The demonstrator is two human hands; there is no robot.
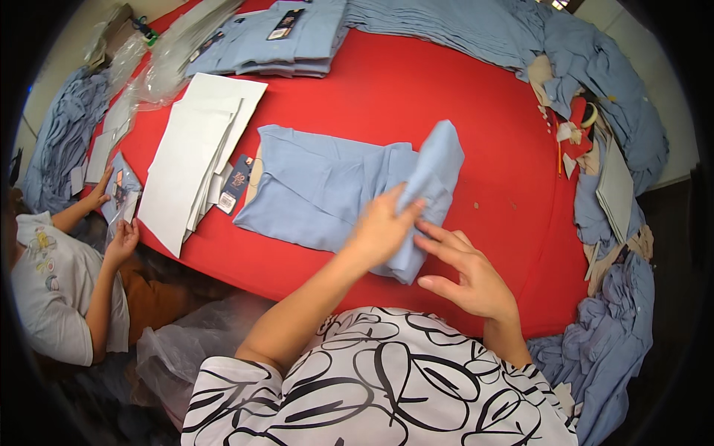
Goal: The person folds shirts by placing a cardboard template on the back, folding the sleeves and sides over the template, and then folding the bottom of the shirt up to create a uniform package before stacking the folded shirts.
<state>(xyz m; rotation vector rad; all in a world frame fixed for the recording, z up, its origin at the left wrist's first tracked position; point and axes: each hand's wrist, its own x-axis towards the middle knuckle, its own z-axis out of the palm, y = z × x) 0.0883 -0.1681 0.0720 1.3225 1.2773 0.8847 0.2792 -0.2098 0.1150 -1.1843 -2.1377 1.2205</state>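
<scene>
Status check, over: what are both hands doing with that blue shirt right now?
Left hand pinching the folded sleeve of the light blue shirt. Right hand open, fingers flat on the fold. White cardboard sheets lie alongside, apart.

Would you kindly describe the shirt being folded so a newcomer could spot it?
On the red table, look at its middle, right of the white card sheets. The light blue shirt lies alone there, half folded, its sleeve pinched by the left hand, unlike the stacked shirts.

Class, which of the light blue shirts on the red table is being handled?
The half-folded shirt at the table's middle: the left hand grips its fold; the others lie in stacks.
</scene>
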